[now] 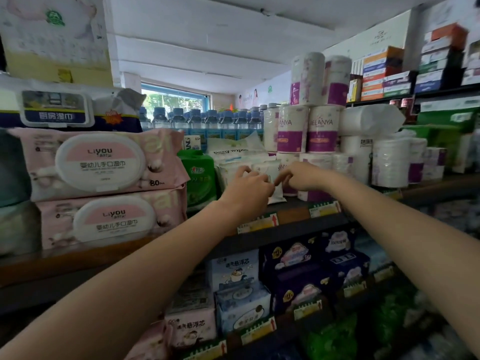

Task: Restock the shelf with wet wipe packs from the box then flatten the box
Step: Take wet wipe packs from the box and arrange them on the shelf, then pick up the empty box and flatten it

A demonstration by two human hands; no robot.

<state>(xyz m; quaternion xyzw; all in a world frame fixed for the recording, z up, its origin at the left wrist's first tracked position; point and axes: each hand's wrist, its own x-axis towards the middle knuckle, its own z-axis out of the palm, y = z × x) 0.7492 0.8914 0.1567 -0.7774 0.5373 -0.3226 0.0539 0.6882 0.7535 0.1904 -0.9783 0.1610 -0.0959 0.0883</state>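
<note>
Pale pink wipe packs (104,165) with white oval lids, pink band across each — little cotton-flower print on the wrap. Small white wet wipe packs (265,170) mid-shelf. Bright green pack (201,178) just beside those. White paper rolls (322,128) with purple bands. Water bottles (197,120) with blue caps. Navy packs (309,266) below — cloud pattern. Yellow price tags (259,224) with red arrows.

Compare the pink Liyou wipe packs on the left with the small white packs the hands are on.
The pink Liyou packs are large, stacked two high and lying flat with big white oval lids facing out; the small white packs are much smaller, stand upright in a row and show no lid. Nobody touches the pink packs, while the left hand and right hand handle the white ones. Both sit on the same shelf.
</note>
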